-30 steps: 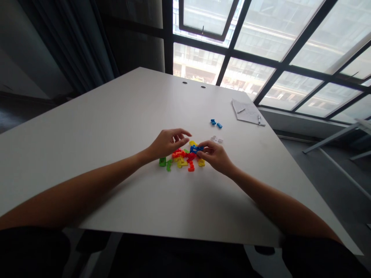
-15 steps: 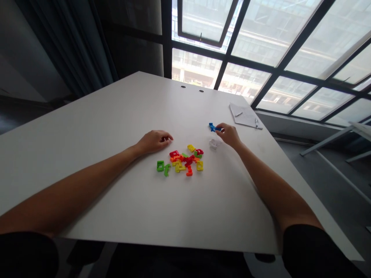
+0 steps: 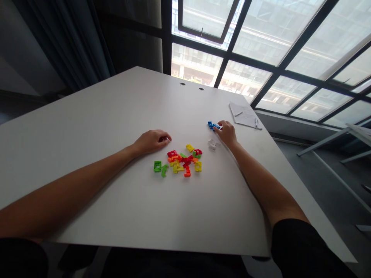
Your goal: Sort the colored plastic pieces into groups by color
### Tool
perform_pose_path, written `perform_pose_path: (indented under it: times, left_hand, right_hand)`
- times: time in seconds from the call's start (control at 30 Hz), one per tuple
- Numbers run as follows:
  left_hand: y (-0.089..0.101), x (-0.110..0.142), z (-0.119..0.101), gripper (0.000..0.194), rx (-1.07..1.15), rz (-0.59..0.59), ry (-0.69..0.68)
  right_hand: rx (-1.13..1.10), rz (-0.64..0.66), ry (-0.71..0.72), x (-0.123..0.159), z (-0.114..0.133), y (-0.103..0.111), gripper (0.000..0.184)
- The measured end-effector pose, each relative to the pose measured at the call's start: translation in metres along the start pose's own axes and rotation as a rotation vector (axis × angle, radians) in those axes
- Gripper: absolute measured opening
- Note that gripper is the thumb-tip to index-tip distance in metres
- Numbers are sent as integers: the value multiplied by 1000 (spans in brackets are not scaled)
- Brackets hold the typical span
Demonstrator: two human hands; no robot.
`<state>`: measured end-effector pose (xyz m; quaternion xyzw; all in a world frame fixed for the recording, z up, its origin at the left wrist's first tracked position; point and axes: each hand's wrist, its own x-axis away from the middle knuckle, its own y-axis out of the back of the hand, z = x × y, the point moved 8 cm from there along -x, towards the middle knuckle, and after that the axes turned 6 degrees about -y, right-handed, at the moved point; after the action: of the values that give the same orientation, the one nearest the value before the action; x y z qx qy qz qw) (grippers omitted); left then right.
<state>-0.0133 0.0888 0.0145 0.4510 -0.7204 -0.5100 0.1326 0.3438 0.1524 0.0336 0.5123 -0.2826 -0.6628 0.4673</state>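
My right hand [image 3: 227, 134] rests at the blue plastic pieces [image 3: 213, 126], thumb and forefinger apart beside them. Its fingers are open, and the blue pieces lie on the table at the fingertips. Just nearer to me sit white or clear plastic pieces [image 3: 213, 144]. My left hand [image 3: 152, 141] lies on the table with loosely bent fingers, apart and holding nothing. Close to it is a loose pile of red [image 3: 172, 153], yellow [image 3: 198, 166], orange [image 3: 187, 172] and green [image 3: 157, 166] plastic pieces, some with square openings.
The white table [image 3: 116, 116] runs out to the windows. Sheets of paper [image 3: 245, 114] with two pens lie near its right edge. Two round holes [image 3: 182, 83] are set in the far part of the tabletop. A dark curtain [image 3: 87, 46] hangs at the left.
My right hand has loosened its fingers from the blue piece, which now lies with the other blue pieces. My left hand keeps its place. The view has shifted slightly.
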Motion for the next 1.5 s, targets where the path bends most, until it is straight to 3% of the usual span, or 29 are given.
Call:
perform_pose_path:
  times: [0.13,0.27,0.43,0.53,0.63,0.83,0.97,1.1,1.27,1.5]
  left_hand:
    - [-1,-1,1,33,-9,1,29]
    - [-1,-2,1,32,-14,-10,30]
    - [-1,-3,0,32,-25,-10,31]
    - [-1,-3,-1,34,-56,4,35]
    - [-1,-3,-2,33,-80,12,43]
    - [-1,-2,-5,29,-81,19,57]
    - [-1,-2,-4,28,-88,17,63]
    - [-2,-3,-2,29,-102,19,68]
    - [-3,-2,-3,27,-89,19,68]
    - [-3,-2,-5,25,-116,5,50]
  right_hand:
    - [-8,-15,104,15,32,22,21]
    - [-71,199,326,48,90,29,16]
    - [-31,410,319,83,141,14,27]
    - [71,483,308,92,157,-1,37]
    - [150,516,313,95,162,-8,36]
    - [152,602,358,106,167,-3,29]
    - [123,567,365,84,165,2,35]
    - [74,393,320,28,147,-2,37]
    - [144,339,233,-20,123,-31,44]
    - [202,366,182,-44,129,-58,47]
